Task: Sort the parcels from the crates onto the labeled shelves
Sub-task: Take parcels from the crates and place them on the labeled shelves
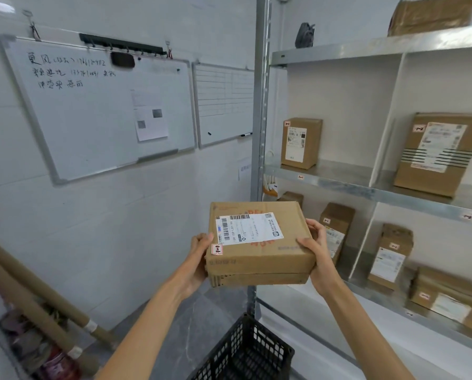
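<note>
In the head view, a flat cardboard parcel is held in the air a little below the middle of the picture, in front of the left post of a metal shelf rack. The left hand grips its left side at 9 o'clock, the thumb lying on top near a small red-bordered sticker. The right hand grips the right side at 3 o'clock, with the thumb on top and the fingers curled around the far edge. A white shipping label covers most of the top of the parcel. Below the parcel, at 6 o'clock, stands a black plastic crate on the floor; what is inside it I cannot tell. At 3 o'clock in the picture, the rack holds several boxes, among them an upright box and a bigger box in two compartments side by side. At 10 o'clock a whiteboard hangs on the wall, and at 8 o'clock long cardboard tubes lean against the wall.
</note>
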